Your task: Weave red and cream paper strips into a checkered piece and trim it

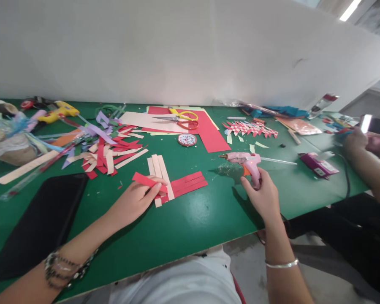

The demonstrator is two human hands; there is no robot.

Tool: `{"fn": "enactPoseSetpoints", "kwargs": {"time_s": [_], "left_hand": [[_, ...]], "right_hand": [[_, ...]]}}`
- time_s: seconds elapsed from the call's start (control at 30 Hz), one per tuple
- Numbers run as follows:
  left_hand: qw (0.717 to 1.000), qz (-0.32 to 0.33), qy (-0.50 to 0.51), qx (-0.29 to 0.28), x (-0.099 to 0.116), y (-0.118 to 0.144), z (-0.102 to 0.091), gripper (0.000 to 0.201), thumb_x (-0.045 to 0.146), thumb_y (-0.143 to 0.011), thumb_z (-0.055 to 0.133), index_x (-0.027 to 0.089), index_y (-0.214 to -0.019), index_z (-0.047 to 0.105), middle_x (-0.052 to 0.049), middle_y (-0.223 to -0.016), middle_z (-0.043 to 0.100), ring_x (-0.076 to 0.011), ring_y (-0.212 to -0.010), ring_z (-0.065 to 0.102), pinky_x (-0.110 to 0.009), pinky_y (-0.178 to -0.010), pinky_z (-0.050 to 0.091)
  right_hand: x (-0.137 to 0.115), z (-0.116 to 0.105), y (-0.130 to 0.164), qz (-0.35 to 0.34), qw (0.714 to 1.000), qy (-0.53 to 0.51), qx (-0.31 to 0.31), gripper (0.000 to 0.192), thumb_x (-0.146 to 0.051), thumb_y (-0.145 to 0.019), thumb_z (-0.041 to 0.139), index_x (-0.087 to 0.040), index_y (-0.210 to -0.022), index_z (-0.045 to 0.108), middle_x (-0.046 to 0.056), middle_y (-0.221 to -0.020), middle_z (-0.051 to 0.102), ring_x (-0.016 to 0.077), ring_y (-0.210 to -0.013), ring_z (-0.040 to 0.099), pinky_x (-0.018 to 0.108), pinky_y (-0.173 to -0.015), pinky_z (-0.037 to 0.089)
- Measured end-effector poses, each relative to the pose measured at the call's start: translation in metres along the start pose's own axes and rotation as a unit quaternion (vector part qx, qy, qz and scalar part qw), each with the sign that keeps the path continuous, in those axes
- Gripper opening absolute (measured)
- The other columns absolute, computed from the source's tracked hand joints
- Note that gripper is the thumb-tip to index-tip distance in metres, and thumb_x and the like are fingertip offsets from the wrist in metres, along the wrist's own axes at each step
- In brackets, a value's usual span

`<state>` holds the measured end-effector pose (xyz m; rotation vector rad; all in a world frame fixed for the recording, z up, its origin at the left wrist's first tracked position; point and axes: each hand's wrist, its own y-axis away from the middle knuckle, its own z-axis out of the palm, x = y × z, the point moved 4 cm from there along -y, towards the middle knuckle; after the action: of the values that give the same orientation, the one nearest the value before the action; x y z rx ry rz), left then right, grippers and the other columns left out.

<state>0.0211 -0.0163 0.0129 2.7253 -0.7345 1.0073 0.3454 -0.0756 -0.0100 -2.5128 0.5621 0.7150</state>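
My left hand [143, 198] is closed on the woven paper piece, pinching a red paper strip [145, 180] at its left side. Cream paper strips [158, 166] run upward from the weave, and red strips [190, 183] stretch out to the right, flat on the table. My right hand [264, 194] grips the handle of a pink glue gun [245, 159], its nozzle pointing left and a clear glue stick [278, 161] sticking out of its back. The gun is held a little above the table, apart from the paper.
Loose red and cream strips [109, 154] lie behind my left hand. Scissors [177, 120] rest on red card [212, 137] near a round dial [187, 139]. A black phone [41, 219], yellow glue gun [59, 112], finished weave [251, 128] and purple box [318, 164] surround the work. Another person's hands [364, 141] hold a phone.
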Motion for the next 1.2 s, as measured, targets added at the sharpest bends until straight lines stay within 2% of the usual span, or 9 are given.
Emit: {"fn": "enactPoseSetpoints", "kwargs": {"time_s": [0.1,0.2,0.33,0.47,0.7,0.9,1.1,1.2], "left_hand": [[1.000,0.021,0.017,0.003,-0.004,0.004,-0.001,0.046,0.041,-0.094,0.024,0.020,-0.087,0.065,-0.005,-0.109,0.064,-0.0210,-0.104,0.057,-0.029,-0.093,0.043],[0.999,0.025,0.024,0.022,-0.008,0.005,-0.003,0.044,0.039,-0.095,0.023,0.019,-0.094,0.062,-0.005,-0.106,0.063,-0.0206,-0.101,0.057,-0.029,-0.091,0.043],[0.999,-0.007,0.007,0.033,-0.013,0.007,-0.003,0.043,0.042,-0.094,0.024,0.018,-0.089,0.059,-0.005,-0.095,0.063,-0.0208,-0.090,0.058,-0.030,-0.083,0.045],[0.999,-0.040,-0.013,0.031,-0.016,0.009,-0.005,0.046,0.042,-0.094,0.022,0.019,-0.079,0.059,-0.004,-0.083,0.063,-0.0207,-0.079,0.059,-0.030,-0.076,0.045],[0.995,-0.082,0.013,0.057,-0.019,0.010,-0.010,0.046,0.041,-0.091,0.026,0.019,-0.067,0.060,-0.001,-0.071,0.063,-0.0201,-0.076,0.060,-0.025,-0.072,0.047],[0.993,-0.104,0.001,0.060,-0.018,0.010,-0.010,0.047,0.042,-0.088,0.025,0.017,-0.063,0.055,0.000,-0.057,0.053,-0.0178,-0.070,0.056,-0.025,-0.068,0.046],[0.992,-0.107,-0.019,0.057,-0.018,0.009,-0.010,0.046,0.042,-0.088,0.025,0.019,-0.060,0.053,0.002,-0.052,0.045,-0.0139,-0.054,0.048,-0.024,-0.057,0.042],[0.993,-0.101,-0.024,0.057,-0.021,0.009,-0.010,0.046,0.043,-0.087,0.026,0.019,-0.060,0.054,0.002,-0.051,0.046,-0.0144,-0.053,0.048,-0.024,-0.056,0.042]], "right_hand": [[-0.017,0.004,0.009,-0.031,0.999,0.018,-0.009,0.049,-0.054,-0.074,0.055,-0.017,-0.106,0.055,0.004,-0.076,0.060,0.0162,-0.057,0.049,0.028,-0.056,0.038],[-0.037,0.012,0.021,-0.076,0.996,0.034,-0.028,0.049,-0.055,-0.077,0.052,-0.018,-0.109,0.055,0.008,-0.087,0.064,0.0198,-0.067,0.056,0.030,-0.060,0.041],[-0.061,0.024,0.039,-0.135,0.987,0.063,-0.059,0.048,-0.053,-0.080,0.051,-0.019,-0.113,0.053,0.009,-0.096,0.064,0.0235,-0.078,0.060,0.030,-0.059,0.042],[-0.077,0.034,0.051,-0.178,0.975,0.090,-0.093,0.046,-0.050,-0.083,0.049,-0.020,-0.118,0.051,0.007,-0.093,0.063,0.0209,-0.071,0.061,0.029,-0.055,0.042],[-0.085,0.038,0.055,-0.228,0.961,0.118,-0.105,0.043,-0.044,-0.088,0.044,-0.018,-0.122,0.048,0.007,-0.094,0.062,0.0210,-0.074,0.061,0.028,-0.054,0.042],[-0.092,0.039,0.059,-0.247,0.954,0.131,-0.107,0.037,-0.040,-0.090,0.043,-0.018,-0.120,0.048,0.006,-0.090,0.061,0.0194,-0.075,0.061,0.025,-0.053,0.039],[-0.094,0.036,0.058,-0.269,0.948,0.145,-0.088,0.036,-0.036,-0.091,0.043,-0.016,-0.121,0.048,0.005,-0.087,0.059,0.0179,-0.071,0.059,0.025,-0.051,0.038],[-0.095,0.035,0.058,-0.280,0.945,0.148,-0.080,0.035,-0.035,-0.091,0.043,-0.016,-0.121,0.048,0.005,-0.086,0.059,0.0175,-0.070,0.059,0.025,-0.051,0.039]]}}
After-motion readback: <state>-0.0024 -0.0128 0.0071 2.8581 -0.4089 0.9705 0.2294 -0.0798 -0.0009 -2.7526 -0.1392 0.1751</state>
